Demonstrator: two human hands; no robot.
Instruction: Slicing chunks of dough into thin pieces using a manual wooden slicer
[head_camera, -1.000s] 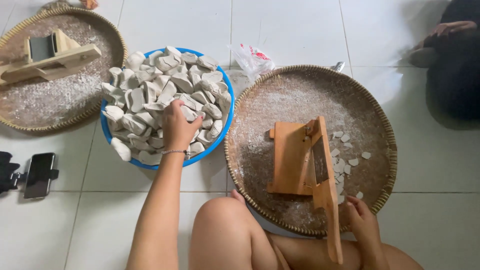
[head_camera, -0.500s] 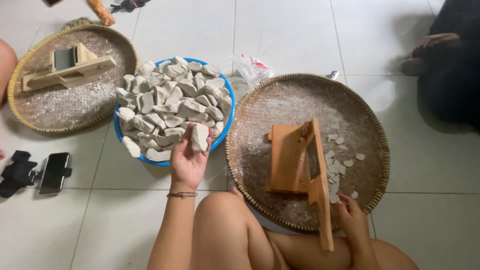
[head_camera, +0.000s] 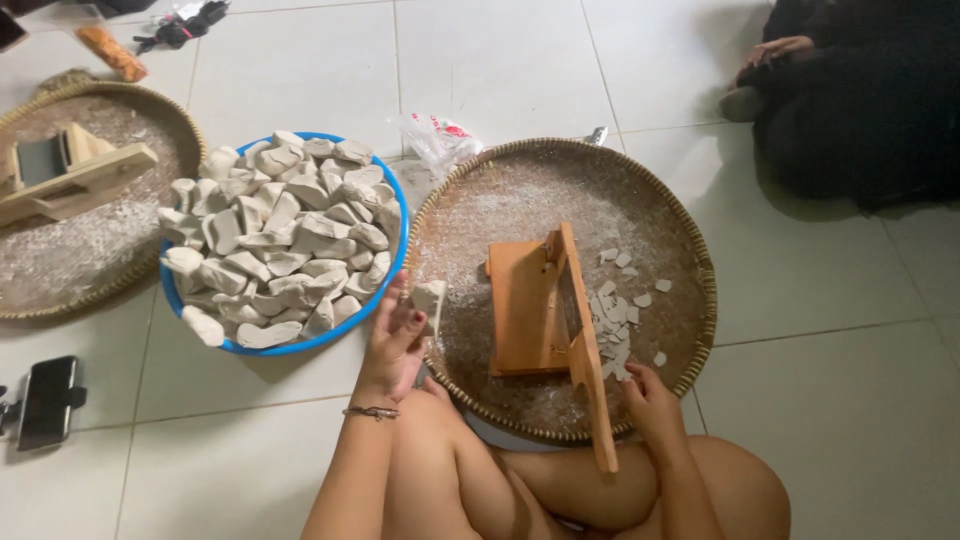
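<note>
My left hand (head_camera: 396, 338) gripped a pale chunk (head_camera: 431, 299) over the woven tray's (head_camera: 690, 250) rim; my right hand (head_camera: 648, 400) closed on the wooden slicer (head_camera: 548, 320).

The single head camera is looking steeply down from above the seated person's knees, fairly near, probably tilting slightly forward, facing the tiled floor (head_camera: 500, 70).

Left hand (head_camera: 395, 340) at lower centre of the frame, fingers (head_camera: 412, 322) closed on a pale chunk (head_camera: 432, 300) over the round woven tray's (head_camera: 690, 250) rim. Right hand (head_camera: 650, 400) gripping the wooden slicer's (head_camera: 545, 310) lower end, thin slices (head_camera: 615, 310) scattered beside it. Blue basin (head_camera: 300, 345) heaped with chunks at centre left. Tiled floor (head_camera: 850, 400) beneath.
</note>
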